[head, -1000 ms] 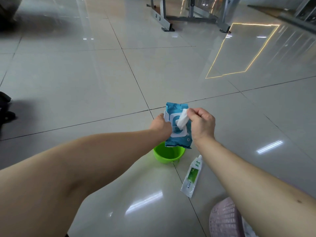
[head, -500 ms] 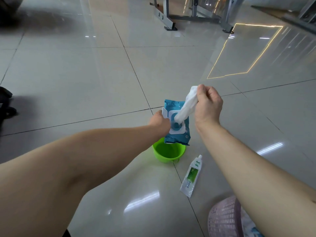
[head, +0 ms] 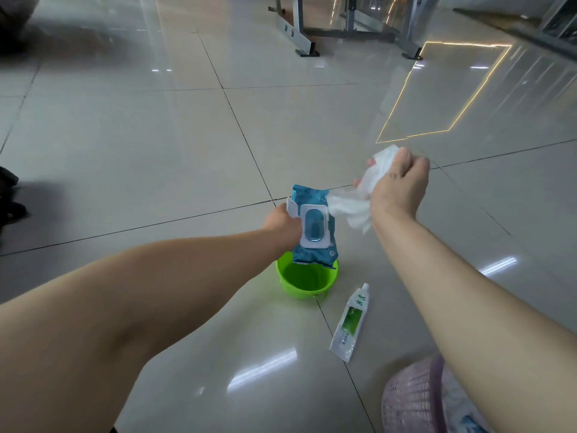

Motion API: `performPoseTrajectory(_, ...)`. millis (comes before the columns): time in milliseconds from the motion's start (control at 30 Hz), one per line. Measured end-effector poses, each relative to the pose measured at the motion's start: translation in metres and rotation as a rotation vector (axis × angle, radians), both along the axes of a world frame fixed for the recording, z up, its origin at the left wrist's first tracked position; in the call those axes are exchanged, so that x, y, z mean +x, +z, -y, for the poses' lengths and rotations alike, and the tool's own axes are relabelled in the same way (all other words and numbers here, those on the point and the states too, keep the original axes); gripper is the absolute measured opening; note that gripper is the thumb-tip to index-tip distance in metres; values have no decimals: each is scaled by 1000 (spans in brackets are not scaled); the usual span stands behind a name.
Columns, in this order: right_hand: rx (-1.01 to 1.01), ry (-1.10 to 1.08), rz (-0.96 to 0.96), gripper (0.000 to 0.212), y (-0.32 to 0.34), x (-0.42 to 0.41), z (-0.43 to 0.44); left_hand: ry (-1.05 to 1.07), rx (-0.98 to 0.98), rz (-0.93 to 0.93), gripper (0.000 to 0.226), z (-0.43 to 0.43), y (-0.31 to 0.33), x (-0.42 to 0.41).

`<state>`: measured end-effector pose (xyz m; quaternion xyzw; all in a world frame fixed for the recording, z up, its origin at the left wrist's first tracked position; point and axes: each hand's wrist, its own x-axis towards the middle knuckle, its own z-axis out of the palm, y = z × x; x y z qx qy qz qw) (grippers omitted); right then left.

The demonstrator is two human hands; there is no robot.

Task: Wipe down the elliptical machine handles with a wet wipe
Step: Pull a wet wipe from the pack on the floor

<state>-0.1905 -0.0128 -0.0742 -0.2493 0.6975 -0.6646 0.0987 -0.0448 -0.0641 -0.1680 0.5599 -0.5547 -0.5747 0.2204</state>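
Note:
My left hand [head: 282, 225] grips a blue wet-wipe pack [head: 314, 229] from its left side and holds it upright over the floor, its white flip lid open. To the right of the pack, my right hand [head: 398, 185] is closed on a white wet wipe [head: 352, 205]. The wipe hangs crumpled below the fist and is clear of the pack's opening. No elliptical machine handle is visible; only grey metal equipment legs [head: 304, 42] stand at the far top of the view.
A small green bucket [head: 307, 278] sits on the glossy tiled floor directly under the pack. A white and green tube [head: 351, 323] lies to its right. A pink mesh basket [head: 415, 401] is at the bottom right. Dark objects [head: 9, 198] sit at the left edge.
My right hand pulled the wipe up and to the right until it came fully out of the pack. My left hand kept holding the pack in about the same place.

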Motion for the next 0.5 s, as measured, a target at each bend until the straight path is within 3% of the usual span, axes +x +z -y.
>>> performPoseTrajectory(67, 71, 14, 90, 17, -14, -5, -5, 5, 2, -4, 19, 3, 0, 2)
performPoseTrajectory(200, 549, 219, 73, 29, -46, -12, -17, 22, 17, -47, 20, 5, 3, 6)
performPoseTrajectory(300, 889, 476, -78, 86, -66, -6, -27, 7, 8, -51, 21, 5, 7, 6)
performPoseTrajectory(367, 963, 492, -120, 105, -76, 1, -27, -19, -3, -50, 21, 6, 8, 6)
performPoseTrajectory(500, 954, 348, -57, 70, -80, 3, -20, -115, -59, -66, 21, 3, 9, 9)
